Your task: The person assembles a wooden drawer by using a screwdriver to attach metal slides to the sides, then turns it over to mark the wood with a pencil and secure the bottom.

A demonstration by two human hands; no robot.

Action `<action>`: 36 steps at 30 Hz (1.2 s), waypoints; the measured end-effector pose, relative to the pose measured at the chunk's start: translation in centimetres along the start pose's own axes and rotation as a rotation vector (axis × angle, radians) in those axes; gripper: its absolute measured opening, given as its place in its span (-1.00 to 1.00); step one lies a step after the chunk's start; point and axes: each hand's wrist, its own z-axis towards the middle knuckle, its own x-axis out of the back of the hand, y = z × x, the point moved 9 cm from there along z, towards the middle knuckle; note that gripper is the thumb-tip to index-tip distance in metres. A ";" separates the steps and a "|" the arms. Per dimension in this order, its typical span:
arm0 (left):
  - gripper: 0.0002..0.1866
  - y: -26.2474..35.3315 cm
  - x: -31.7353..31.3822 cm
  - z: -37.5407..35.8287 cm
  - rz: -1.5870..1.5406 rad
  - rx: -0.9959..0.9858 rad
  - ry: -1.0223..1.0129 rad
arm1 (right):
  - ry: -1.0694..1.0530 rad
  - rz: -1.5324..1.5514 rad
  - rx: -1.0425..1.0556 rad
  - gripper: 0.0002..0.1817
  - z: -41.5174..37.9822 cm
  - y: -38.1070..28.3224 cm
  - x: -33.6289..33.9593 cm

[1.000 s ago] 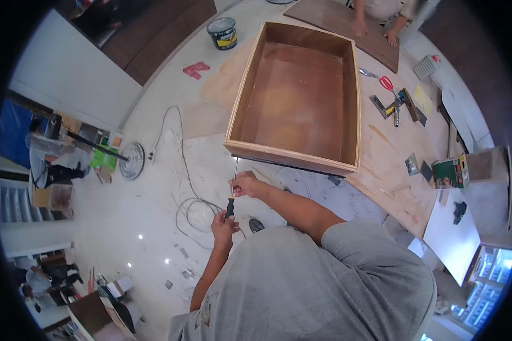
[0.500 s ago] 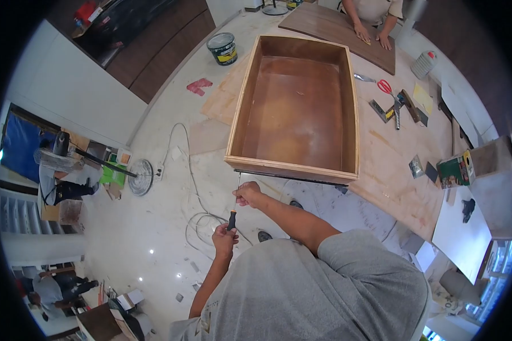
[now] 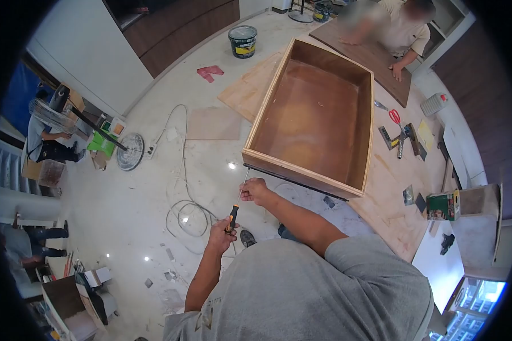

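From where I watch, this looks like an indoor room in use as a makeshift woodworking area. I can see a pale wood-topped work table (image 3: 395, 219) streaked with marks, carrying red-handled metal scissors (image 3: 394, 116). Grey scraps (image 3: 148, 282) and a loose pale cable (image 3: 186, 170) lie on the glossy white floor (image 3: 125, 227), near a dark round lidded bucket (image 3: 243, 42) with a yellow label. A person in a light shirt (image 3: 401, 28) leans over a dark brown flat board (image 3: 370, 59).

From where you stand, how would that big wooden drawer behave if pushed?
The drawer would probably stay stiff, its four walls being joined at the corners. Its broad wooden panels suggest some weight. Its near end juts past the table, so pressing down there might tip it.
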 end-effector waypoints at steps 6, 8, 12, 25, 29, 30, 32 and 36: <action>-0.68 4.1 -0.1 -0.1 0.995 -0.621 0.403 | 0.026 -0.117 0.001 -0.85 -0.1 0.0 0.1; -0.67 3.9 -1.0 -0.7 1.001 -0.634 0.450 | 0.044 -0.266 0.047 -0.79 -2.0 -1.4 -0.1; -0.68 2.0 -0.6 0.1 0.837 -0.551 0.386 | 0.083 -0.808 0.729 -0.64 -14.1 -9.8 0.0; -0.92 -2.4 -0.1 1.9 -0.072 -0.155 0.251 | 0.779 -0.469 0.459 -0.35 -22.2 -19.3 37.4; -0.89 -3.2 0.9 2.4 -0.043 -0.114 0.260 | 0.643 -0.359 0.604 -0.26 -22.0 -19.0 35.8; -0.89 -3.3 0.5 2.3 -0.032 -0.107 0.268 | 0.604 -0.309 0.597 -0.21 -22.0 -19.1 35.7; -0.87 -3.3 0.0 1.8 -0.019 -0.101 0.279 | 0.588 -0.204 0.580 -0.10 -21.6 -18.6 35.8; -0.82 -2.4 -1.5 0.9 0.062 -0.177 0.243 | 0.261 0.188 0.491 0.15 -20.2 -17.7 36.0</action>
